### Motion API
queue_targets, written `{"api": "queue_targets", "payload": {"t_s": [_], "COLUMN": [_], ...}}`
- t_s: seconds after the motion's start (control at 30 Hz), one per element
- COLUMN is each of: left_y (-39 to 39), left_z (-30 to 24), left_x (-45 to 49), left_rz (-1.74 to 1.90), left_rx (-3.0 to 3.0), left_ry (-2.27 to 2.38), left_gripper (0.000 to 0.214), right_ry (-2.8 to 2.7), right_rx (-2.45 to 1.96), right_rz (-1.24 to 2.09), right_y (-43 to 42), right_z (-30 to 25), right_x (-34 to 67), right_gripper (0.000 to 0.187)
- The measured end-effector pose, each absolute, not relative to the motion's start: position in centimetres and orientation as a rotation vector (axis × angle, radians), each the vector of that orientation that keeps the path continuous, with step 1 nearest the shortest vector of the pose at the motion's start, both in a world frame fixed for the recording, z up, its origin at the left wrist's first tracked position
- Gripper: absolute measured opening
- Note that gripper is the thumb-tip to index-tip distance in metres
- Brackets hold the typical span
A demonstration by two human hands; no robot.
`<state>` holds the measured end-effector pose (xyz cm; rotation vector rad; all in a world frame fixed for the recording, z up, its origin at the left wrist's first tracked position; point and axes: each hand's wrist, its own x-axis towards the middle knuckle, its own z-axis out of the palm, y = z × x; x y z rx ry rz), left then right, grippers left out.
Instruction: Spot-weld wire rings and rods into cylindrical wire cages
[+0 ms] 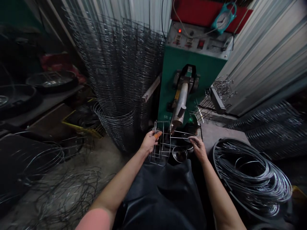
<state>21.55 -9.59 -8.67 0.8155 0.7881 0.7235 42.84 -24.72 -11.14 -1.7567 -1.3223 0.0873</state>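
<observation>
Holding a wire frame point(162, 145) in the head view, both hands are closing on it. The left hand point(149, 141) is gripping its left side and the right hand point(198, 147) is pinching its right-hand wires. The frame is lying crosswise between them, just below the welder's electrode arm point(179, 107). Thin wires are blurring where the arm's tip is meeting the frame, and the right fingertips are partly hidden.

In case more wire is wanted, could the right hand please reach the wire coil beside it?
Probably yes: the wire coil lies open beside the right hand with nothing between, though that hand holds the wire frame.
</observation>
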Motion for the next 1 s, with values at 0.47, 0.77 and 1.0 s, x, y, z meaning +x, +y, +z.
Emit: {"api": "queue_targets", "payload": {"t_s": [0.47, 0.77, 1.0], "left_y": [-8.4, -8.0, -7.3], "left_z": [-8.7, -8.7, -9.1], "left_x": [22.8, 23.2, 23.7], "left_rz": [0.718, 0.718, 0.683], "left_rx": [0.811, 0.805, 0.822], "left_ry": [0.787, 0.807, 0.852], "left_gripper": [0.041, 0.035, 0.033], "right_ry": [-1.320, -1.327, -1.318], "right_rx": [-1.782, -1.796, -1.774], "right_rz": [0.136, 0.130, 0.110], "right_y": [-23.8, -23.2, -23.0], "right_z": [-11.1, -10.7, -11.5], "right_x": [44.5, 44.7, 45.2], "right_gripper": [0.024, 0.025, 0.025]}}
